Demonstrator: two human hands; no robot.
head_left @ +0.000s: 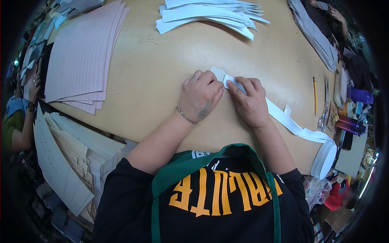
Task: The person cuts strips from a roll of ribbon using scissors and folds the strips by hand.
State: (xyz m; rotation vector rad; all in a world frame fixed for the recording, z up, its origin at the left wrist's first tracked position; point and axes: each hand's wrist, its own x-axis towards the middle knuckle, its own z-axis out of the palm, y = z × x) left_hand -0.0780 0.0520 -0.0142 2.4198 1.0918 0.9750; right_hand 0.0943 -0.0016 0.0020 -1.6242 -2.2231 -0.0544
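A long white strip (283, 117) runs from a flat white roll (324, 160) at the table's right front edge up to my hands. My right hand (249, 101) is closed on the strip near its end, thumb and fingers pressed down on it. Beside it, my left hand (202, 95) is curled, its fingertips against a small off-white piece (218, 73) that meets the strip's end. Whether the piece lies over or under the strip is hidden by my fingers. A small white tab (287, 110) sticks out beside the strip.
White cut pieces (206, 16) are stacked at the far side. Pink patterned sheets (81, 52) lie left, above a stack of cream sheets (81, 154). A pencil (315, 95) and scissors (325, 107) lie right. Other people are at both sides.
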